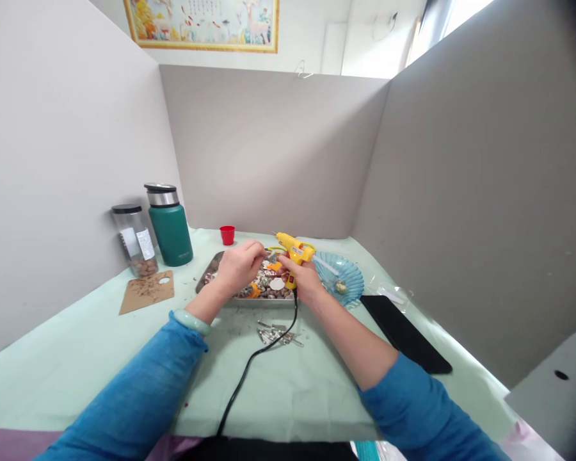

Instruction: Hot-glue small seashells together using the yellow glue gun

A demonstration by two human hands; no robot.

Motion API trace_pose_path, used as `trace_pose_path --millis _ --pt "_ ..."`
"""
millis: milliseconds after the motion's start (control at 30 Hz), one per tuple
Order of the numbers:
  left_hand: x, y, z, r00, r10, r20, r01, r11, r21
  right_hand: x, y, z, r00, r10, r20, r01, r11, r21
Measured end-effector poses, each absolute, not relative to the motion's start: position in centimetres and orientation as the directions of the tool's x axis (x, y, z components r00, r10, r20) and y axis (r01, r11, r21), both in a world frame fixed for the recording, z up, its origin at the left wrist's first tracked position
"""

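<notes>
My right hand [303, 276] is wrapped round the handle of a yellow hot glue gun [295, 246], its nozzle tilted up to the left. A clear glue stick [326, 264] pokes out of the back, and a black cord [254, 358] runs down from the handle to the table's front edge. Just left of the gun, my left hand [242, 264] is closed in a pinch; what its fingertips hold is too small to make out. Below both hands lies a metal tray [249, 303] of brown pebbles with white and orange pieces among them.
At the left stand a green flask [170, 234], a clear jar [137, 240] and a brown board [146, 293]. A red cup [227, 235] is behind the tray. Metal clips [278, 335] lie in front; a blue glass plate [352, 278] and black mat [408, 336] are rightward.
</notes>
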State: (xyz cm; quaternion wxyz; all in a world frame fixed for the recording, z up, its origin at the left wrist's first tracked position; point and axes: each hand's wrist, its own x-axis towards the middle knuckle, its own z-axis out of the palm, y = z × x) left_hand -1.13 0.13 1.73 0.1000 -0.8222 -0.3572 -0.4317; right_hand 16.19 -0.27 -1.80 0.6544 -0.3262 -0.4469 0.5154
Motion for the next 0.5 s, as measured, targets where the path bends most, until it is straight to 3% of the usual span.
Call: trace_pose_path --millis 333,500 --pt "-0.96 -0.29 1.65 0.42 0.513 0.748 0.655 -0.742 0.142 16.32 -0.75 -1.54 -0.076 0.961 0.265 -0.379 0.218 -0.899" --pt "-0.66 -0.45 1.35 0.45 0.471 0.759 0.686 -0.726 0.044 16.28 -0.82 -1.48 -0.082 0.958 0.273 -0.423 0.214 -0.88"
